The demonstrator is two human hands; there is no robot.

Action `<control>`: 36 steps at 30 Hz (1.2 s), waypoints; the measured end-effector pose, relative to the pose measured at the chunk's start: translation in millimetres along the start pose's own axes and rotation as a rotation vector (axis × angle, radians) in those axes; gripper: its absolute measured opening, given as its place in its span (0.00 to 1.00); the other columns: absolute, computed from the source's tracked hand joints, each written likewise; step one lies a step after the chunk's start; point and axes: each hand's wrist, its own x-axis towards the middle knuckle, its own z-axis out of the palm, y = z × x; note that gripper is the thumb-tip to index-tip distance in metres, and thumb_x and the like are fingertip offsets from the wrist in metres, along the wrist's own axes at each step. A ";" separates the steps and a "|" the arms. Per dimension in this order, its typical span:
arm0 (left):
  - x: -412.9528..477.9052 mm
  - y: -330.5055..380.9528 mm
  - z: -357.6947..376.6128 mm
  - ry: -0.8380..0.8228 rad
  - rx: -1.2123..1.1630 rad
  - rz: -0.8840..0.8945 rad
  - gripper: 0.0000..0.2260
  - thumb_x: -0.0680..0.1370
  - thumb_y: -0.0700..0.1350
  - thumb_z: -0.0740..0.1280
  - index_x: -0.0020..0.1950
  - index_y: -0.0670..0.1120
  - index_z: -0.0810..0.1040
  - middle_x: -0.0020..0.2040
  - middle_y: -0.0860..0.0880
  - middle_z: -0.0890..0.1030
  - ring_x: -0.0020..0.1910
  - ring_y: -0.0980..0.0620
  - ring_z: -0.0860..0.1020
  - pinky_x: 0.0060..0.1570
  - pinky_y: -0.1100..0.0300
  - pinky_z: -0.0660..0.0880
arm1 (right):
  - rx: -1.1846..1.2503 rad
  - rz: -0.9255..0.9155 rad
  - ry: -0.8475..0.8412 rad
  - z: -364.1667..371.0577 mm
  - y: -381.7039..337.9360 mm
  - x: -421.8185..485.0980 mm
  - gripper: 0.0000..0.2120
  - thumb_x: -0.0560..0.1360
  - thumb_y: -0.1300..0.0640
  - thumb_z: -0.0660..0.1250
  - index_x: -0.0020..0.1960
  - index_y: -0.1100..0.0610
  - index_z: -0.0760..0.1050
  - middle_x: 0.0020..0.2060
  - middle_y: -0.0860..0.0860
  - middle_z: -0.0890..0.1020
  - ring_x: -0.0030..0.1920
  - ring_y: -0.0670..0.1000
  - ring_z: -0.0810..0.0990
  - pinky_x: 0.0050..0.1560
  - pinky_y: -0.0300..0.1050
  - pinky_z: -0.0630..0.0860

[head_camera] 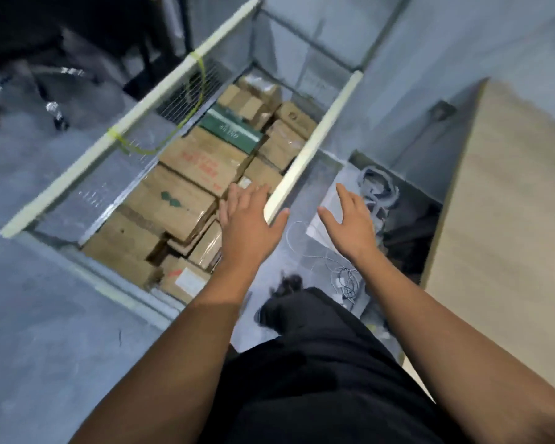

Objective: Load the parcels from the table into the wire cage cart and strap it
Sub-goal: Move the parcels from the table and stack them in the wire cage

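Note:
The wire cage cart (132, 123) stands below me, seen from above, with cream padded top rails on its left and right sides. Several brown cardboard parcels (173, 200) and one green box (231, 129) fill it. A yellow-green strap (199, 81) hangs in a loop from the left rail. My left hand (247, 216) hovers flat with straight fingers over the near end of the right rail, holding nothing. My right hand (350, 219) is spread open just right of the cart, also empty. The view is blurred.
A light wooden table (507, 200) edge runs along the right. Between it and the cart lie a white bag (327, 200), grey cords (378, 187) and white cables (343, 277) on the grey floor. An office chair base (55, 91) stands at the upper left. My dark trousers fill the bottom.

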 end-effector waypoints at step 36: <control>-100.6 615.5 427.6 -1.014 0.004 1.121 0.32 0.80 0.65 0.62 0.79 0.50 0.67 0.76 0.49 0.69 0.77 0.50 0.62 0.77 0.46 0.61 | 0.441 1.121 1.096 -368.3 499.8 -228.9 0.32 0.82 0.38 0.61 0.82 0.46 0.59 0.81 0.51 0.62 0.81 0.52 0.57 0.79 0.51 0.55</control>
